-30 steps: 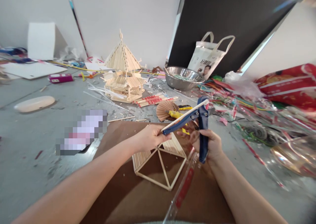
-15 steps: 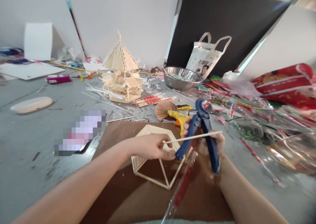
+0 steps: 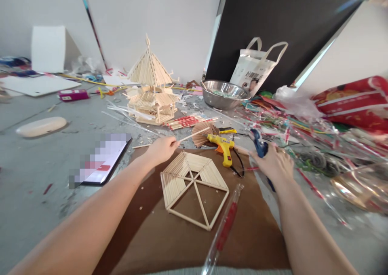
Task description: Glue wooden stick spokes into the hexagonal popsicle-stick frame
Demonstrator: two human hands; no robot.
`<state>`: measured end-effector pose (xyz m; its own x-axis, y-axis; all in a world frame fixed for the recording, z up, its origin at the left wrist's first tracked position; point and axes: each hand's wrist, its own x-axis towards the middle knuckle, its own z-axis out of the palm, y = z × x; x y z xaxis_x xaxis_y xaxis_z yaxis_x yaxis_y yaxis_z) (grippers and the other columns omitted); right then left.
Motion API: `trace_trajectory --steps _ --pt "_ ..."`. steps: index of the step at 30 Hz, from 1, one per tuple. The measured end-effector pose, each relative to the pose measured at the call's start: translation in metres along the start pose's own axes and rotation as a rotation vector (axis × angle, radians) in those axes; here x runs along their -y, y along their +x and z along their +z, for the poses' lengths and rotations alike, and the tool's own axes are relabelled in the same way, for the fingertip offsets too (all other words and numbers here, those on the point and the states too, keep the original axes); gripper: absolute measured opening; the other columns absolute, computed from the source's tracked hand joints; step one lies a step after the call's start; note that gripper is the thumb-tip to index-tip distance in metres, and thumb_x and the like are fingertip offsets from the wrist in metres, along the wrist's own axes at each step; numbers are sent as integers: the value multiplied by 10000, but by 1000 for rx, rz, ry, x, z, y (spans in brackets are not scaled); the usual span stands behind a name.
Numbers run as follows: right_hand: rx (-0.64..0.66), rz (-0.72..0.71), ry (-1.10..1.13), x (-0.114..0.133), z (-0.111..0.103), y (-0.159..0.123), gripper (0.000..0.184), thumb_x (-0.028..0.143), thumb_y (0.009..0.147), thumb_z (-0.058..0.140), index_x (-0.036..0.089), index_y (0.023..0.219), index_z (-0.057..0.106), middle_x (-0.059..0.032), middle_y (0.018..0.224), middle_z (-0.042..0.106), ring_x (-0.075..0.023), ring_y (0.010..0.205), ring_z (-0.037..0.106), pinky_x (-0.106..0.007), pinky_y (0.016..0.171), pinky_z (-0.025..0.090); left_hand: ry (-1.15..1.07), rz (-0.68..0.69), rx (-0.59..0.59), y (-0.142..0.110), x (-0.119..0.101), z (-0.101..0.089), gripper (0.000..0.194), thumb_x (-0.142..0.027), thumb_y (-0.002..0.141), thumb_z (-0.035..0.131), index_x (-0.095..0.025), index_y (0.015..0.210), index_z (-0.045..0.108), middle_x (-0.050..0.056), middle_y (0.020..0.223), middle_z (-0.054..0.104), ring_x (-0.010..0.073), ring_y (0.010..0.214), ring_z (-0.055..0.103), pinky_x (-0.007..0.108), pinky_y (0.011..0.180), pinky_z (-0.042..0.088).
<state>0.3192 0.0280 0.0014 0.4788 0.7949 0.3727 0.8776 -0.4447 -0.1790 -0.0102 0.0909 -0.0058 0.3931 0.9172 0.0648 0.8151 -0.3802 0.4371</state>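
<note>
My left hand [image 3: 163,149] pinches one end of a thin wooden stick [image 3: 195,134], which points right over the paper fan. My right hand [image 3: 275,163] is low at the right edge of the brown sheet, closed over a blue pipe cutter [image 3: 260,143]; the palm hides the tool's middle. Between my arms a flat six-sided stick frame [image 3: 194,182] lies on the brown sheet [image 3: 145,234]. Its rear and left sections are filled with sticks, while the front ones are bare spokes. A yellow glue gun [image 3: 224,149] lies just behind it.
Farther back stands a stick pagoda [image 3: 151,81], with red-wrapped sticks [image 3: 188,122] in front. A metal bowl [image 3: 224,95] sits right of it. A phone [image 3: 106,161] lies left, a clear plastic sleeve [image 3: 226,230] in front, and tangled scraps [image 3: 318,145] spread at right.
My right hand carried the cutter from above the frame down to the right. My left hand moved back and left with the stick, uncovering the frame and glue gun.
</note>
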Motion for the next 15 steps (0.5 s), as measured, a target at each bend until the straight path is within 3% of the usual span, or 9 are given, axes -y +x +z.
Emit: trace_trajectory --steps 4,7,9,13,15 --pt "111 35 -107 -4 16 -1 634 617 528 518 128 931 517 -208 963 522 -375 946 444 -513 729 315 -167 -17 73 -1 -1 -2 332 -387 779 282 -160 682 504 10 572 536 120 523 466 221 504 307" --pt "187 47 -155 -7 22 0 655 656 549 466 123 925 529 -207 945 530 -365 941 451 -504 727 317 -375 8 297 -6 -11 -11 315 -402 769 307 -160 792 507 -7 603 577 90 460 435 207 480 316" --pt "149 28 -168 -6 20 0 647 634 592 444 110 964 523 -214 979 518 -360 966 435 -507 741 307 -473 78 486 -11 -20 -18 305 -403 753 356 -160 852 512 -1 693 612 79 485 454 194 480 321" --pt "-7 -215 -30 9 0 -5 460 473 710 426 123 988 534 -155 980 547 -280 953 458 -418 778 326 -371 228 587 -19 -35 -27 241 -351 674 501 -151 760 605 1 727 621 95 640 507 184 583 345" --pt "159 -391 149 22 -13 -16 345 445 719 441 173 881 580 -67 795 597 -179 740 528 -295 670 381 -355 226 594 -21 -38 -29 236 -341 662 517 -161 770 623 0 732 626 102 665 516 185 598 349"
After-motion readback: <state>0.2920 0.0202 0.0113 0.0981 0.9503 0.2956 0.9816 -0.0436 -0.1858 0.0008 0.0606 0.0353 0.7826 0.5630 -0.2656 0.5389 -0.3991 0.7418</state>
